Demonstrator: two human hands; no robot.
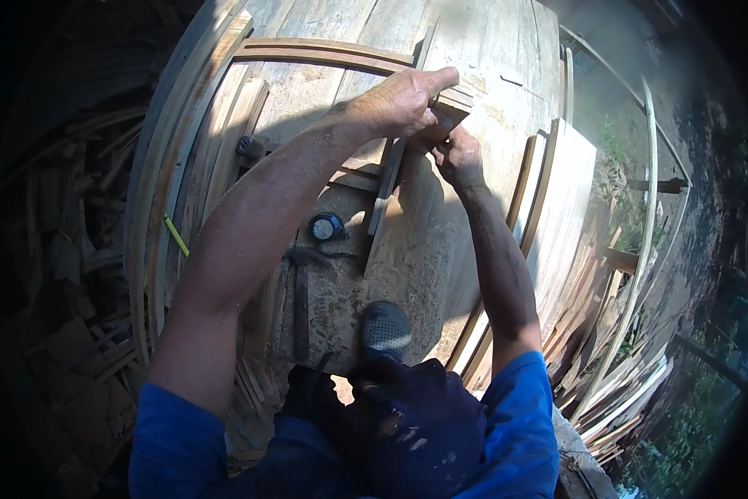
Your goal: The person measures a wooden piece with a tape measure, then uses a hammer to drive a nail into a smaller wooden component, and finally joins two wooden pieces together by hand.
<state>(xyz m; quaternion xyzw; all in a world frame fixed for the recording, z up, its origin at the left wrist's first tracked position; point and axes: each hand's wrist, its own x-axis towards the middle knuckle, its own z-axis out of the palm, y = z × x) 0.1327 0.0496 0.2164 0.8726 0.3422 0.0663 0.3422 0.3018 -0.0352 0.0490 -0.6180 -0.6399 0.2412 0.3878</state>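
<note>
At the far left, curved wooden strips point(162, 191) are stacked along the edge of the dusty wooden surface point(415, 249), with a yellow-green pencil point(175, 235) lying among them. Further in, a hammer point(301, 291) and a round tape measure point(325, 226) rest on the surface, untouched.

The left hand point(403, 101) is seen closed down over the upper end of a narrow wooden slat point(388, 183), fingers curled and thumb stretched forward, pressing it where it meets a small wooden block point(455, 101). The slat lies flat near the middle of the surface, running away from the person. Just to the right, the right hand point(459, 156) is closed around the same joint from below; what its fingers pinch cannot be told.

The slat is judged light, stiff and dry, likely to split if bent or twisted, with rough, splintery edges. It is best gripped across its width near the end, close to the joint.

At the right, more planks point(557, 200) are stacked.
</note>
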